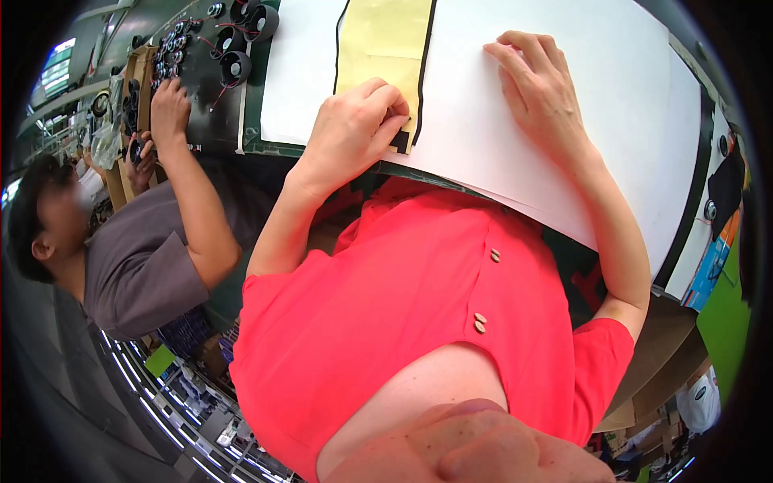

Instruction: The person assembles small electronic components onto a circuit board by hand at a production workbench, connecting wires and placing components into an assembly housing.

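Note:
A yellow sheet (382, 48) with thin black strips along its two long edges lies on a white sheet over the table. At its near right corner, my left hand (354, 133) is closed in a pinch at the end of a black strip (400, 142). The fingertips partly cover that corner. My right hand (541, 88) rests over the white sheet (475, 121), to the right of the yellow sheet. Its fingers are bent and somewhat apart, with nothing visible in them.
At the left, a co-worker (153, 249) handles small parts at the same bench. Several black round housings (235, 68) with red wires and small round speaker-like parts (173, 48) lie on a black surface. Past the white sheet's right edge are a black cloth (726, 189) and a blue package (713, 262).

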### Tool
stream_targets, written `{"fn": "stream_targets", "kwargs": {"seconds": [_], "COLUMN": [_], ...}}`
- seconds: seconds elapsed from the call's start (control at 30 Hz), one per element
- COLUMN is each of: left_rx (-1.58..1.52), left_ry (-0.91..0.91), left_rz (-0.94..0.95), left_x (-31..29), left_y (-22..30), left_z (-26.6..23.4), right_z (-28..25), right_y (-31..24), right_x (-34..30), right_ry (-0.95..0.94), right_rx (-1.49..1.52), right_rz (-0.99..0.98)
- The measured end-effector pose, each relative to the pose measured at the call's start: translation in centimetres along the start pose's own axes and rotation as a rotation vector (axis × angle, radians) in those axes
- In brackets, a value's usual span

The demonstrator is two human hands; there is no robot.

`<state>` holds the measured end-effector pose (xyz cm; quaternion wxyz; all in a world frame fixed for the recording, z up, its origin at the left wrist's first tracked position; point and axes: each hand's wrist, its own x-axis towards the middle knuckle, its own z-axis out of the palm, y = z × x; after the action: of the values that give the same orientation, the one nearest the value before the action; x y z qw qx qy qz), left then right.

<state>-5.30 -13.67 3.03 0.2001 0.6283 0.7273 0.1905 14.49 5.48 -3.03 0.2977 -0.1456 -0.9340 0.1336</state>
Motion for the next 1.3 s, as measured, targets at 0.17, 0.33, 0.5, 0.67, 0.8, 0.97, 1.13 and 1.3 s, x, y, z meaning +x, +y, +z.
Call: {"fn": "stream_targets", "kwargs": {"seconds": [0.17, 0.33, 0.5, 0.67, 0.8, 0.97, 1.13, 1.3], "left_rx": [-0.307, -0.383, -0.328, -0.415, -0.818, -0.466, -0.455, -0.701], "left_ry": [-0.008, 0.032, -0.098, -0.130, -0.196, -0.052, -0.042, -0.158], "left_rz": [-0.084, 0.035, 0.145, 0.441, 0.494, 0.421, 0.317, 0.161], "left_x": [1.6, 8.1, 18.6, 32.1, 45.7, 54.7, 60.3, 63.9], "left_y": [-0.4, 1.6, 5.7, 14.3, 19.7, 24.0, 22.3, 19.5], "left_z": [-1.2, -2.1, -1.2, 3.5, 10.3, 15.0, 19.4, 21.3], "right_z": [-0.4, -0.9, -2.0, -2.9, -2.6, -2.3, -3.3, -3.5], "right_y": [0.5, 0.7, 0.4, 1.9, 2.2, 3.1, 3.2, 2.9], "right_x": [0.2, -0.4, -1.0, -2.1, -1.7, -1.9, -2.2, -2.3], "right_ry": [-0.006, -0.019, 0.018, 0.021, -0.025, 0.125, 0.032, 0.012], "right_rx": [-0.007, -0.008, 0.051, 0.054, 0.067, 0.166, 0.144, 0.149], "right_rz": [0.015, 0.043, 0.037, 0.158, 0.119, 0.129, 0.152, 0.134]}}
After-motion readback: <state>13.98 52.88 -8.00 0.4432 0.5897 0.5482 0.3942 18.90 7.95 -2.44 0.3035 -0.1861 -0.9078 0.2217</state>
